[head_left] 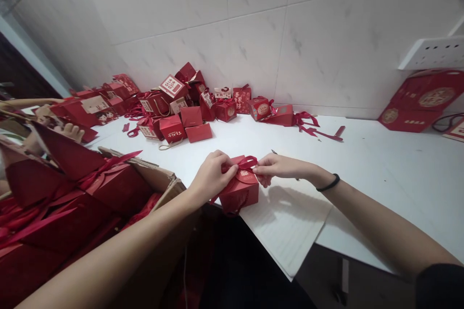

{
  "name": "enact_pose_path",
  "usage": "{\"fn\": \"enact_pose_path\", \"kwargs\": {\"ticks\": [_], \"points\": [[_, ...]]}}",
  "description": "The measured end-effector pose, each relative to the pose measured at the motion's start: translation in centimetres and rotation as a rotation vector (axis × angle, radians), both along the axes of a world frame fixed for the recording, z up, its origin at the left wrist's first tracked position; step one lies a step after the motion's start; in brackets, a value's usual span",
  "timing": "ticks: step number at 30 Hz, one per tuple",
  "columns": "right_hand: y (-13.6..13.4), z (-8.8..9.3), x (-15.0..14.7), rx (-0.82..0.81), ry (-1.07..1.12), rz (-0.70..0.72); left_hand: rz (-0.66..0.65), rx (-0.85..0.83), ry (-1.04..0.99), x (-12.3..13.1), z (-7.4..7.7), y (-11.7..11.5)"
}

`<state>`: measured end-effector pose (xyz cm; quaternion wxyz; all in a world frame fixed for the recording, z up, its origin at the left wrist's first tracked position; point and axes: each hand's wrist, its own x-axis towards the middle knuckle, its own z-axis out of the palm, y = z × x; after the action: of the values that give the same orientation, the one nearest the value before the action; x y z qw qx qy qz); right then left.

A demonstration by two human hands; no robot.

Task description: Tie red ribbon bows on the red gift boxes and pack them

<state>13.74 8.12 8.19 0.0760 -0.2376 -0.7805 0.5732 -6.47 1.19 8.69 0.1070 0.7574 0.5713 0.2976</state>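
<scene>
A small red box point(237, 195) stands at the table's front edge, partly beside a sheet of lined paper point(290, 231). Red ribbon point(248, 162) forms a loop on top of it. My left hand point(214, 176) pinches the ribbon at the box's upper left, thumb against the fingers. From the right, my right hand point(270, 168) pinches the ribbon at the loop's right side. A black band point(329, 182) is round my right wrist.
A carton point(159, 178) filled with red boxes stands at the left front. More red boxes point(172, 128) and loose ribbon point(319, 133) lie along the wall. Another person's hand point(72, 133) is at far left. A socket strip point(433, 53) hangs at right.
</scene>
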Motion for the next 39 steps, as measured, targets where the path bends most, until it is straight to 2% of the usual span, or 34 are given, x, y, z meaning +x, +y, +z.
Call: {"fn": "enact_pose_path", "kwargs": {"ticks": [5,16,17,19,22,23,25,27,29,31,34,37,39], "points": [[-1.0,1.2,0.1,0.066,-0.054,0.046,0.010,-0.062,0.011,-0.2,0.0,0.2],[-3.0,3.3,0.4,0.203,-0.255,0.110,-0.027,-0.046,0.072,-0.5,-0.1,0.5],[-3.1,3.6,0.5,0.233,-0.273,0.086,-0.030,-0.057,0.051,-0.6,0.0,0.6],[-3.6,4.0,0.6,0.394,-0.317,-0.066,-0.064,-0.107,-0.015,-1.0,0.3,0.6],[-5.2,4.2,0.1,0.840,-0.203,-0.375,-0.175,-0.200,-0.107,-1.9,0.7,0.8],[-5.9,4.0,-0.3,0.976,-0.099,-0.397,-0.208,-0.218,-0.124,-2.2,0.8,0.9],[-7.2,3.2,-1.2,1.153,0.113,-0.278,-0.257,-0.237,-0.155,-2.7,0.9,1.1],[-8.2,1.8,-2.2,1.239,0.221,-0.106,-0.291,-0.258,-0.206,-3.1,0.9,1.3],[-8.8,0.2,-3.2,1.285,0.214,-0.022,-0.308,-0.293,-0.281,-3.4,0.9,1.4],[-9.0,-1.2,-3.8,1.317,0.155,-0.015,-0.294,-0.322,-0.329,-3.5,0.8,1.4],[-9.1,-2.6,-4.4,1.347,0.076,-0.054,-0.255,-0.278,-0.285,-3.3,0.7,1.3],[-9.2,-3.0,-4.7,1.367,0.060,-0.101,-0.211,-0.216,-0.208,-3.0,0.6,1.1],[-9.2,-2.9,-4.9,1.358,0.086,-0.124,-0.189,-0.233,-0.195,-2.9,0.5,1.1]]}}
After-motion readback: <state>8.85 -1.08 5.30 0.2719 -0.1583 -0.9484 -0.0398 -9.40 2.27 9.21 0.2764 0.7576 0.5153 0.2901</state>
